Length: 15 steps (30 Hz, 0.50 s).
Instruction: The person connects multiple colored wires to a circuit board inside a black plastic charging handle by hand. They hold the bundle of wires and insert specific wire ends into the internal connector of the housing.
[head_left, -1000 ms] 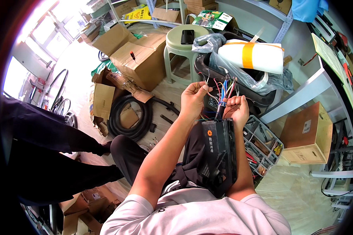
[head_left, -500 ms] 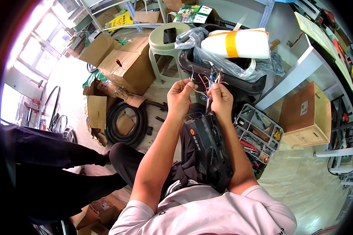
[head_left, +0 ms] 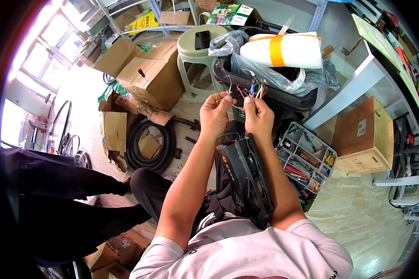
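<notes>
Across my lap lies a long black device case (head_left: 245,179), with thin wires coming out at its far end. My left hand (head_left: 215,114) pinches fine wires between thumb and forefinger, their bare-looking tips rising above the fingers. Close to its right, my right hand (head_left: 260,115) grips a bundle of coloured wires (head_left: 253,89), among them red, blue, white and green ones. A teal wire (head_left: 229,134) loops between the case and my left wrist. Where the bundle joins the case is hidden behind my right hand.
A sectioned tool box (head_left: 307,158) stands to the right, near a wooden crate (head_left: 362,135). Ahead are a black bin (head_left: 284,98) and a stool (head_left: 198,46) bearing a phone. Left lie a cardboard box (head_left: 151,76) and coiled black hose (head_left: 131,153). Someone's dark-clothed legs (head_left: 74,186) stand close at left.
My right hand has shifted slightly left, closer to my left hand, and the wire bundle moved with it. The case on my lap has tilted a little.
</notes>
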Tool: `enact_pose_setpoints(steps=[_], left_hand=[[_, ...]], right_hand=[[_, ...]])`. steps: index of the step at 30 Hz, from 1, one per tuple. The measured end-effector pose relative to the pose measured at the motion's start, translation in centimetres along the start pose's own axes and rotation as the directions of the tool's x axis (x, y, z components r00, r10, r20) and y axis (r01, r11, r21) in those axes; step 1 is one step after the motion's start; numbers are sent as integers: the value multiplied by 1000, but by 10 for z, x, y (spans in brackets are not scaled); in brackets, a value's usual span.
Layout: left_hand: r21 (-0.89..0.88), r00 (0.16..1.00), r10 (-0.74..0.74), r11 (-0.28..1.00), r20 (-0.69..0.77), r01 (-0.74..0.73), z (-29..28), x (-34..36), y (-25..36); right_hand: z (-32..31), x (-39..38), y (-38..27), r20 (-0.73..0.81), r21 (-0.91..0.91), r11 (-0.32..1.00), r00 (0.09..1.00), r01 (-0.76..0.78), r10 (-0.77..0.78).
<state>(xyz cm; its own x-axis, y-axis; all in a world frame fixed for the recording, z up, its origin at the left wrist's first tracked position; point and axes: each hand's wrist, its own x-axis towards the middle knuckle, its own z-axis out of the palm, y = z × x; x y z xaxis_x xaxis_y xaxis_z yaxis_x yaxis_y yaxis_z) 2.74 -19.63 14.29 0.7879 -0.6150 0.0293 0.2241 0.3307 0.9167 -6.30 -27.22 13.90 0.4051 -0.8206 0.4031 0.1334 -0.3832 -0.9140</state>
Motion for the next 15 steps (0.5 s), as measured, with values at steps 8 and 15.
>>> enact_pose_setpoints(steps=[8, 15], left_hand=[[-5, 1000, -19, 1000, 1, 19, -2, 0, 0], [-7, 1000, -23, 1000, 0, 23, -3, 0, 0]], right_hand=[[-1, 0, -2, 18, 6, 1000, 1000, -16, 16], [-1, 0, -2, 22, -7, 1000, 999, -30, 30]])
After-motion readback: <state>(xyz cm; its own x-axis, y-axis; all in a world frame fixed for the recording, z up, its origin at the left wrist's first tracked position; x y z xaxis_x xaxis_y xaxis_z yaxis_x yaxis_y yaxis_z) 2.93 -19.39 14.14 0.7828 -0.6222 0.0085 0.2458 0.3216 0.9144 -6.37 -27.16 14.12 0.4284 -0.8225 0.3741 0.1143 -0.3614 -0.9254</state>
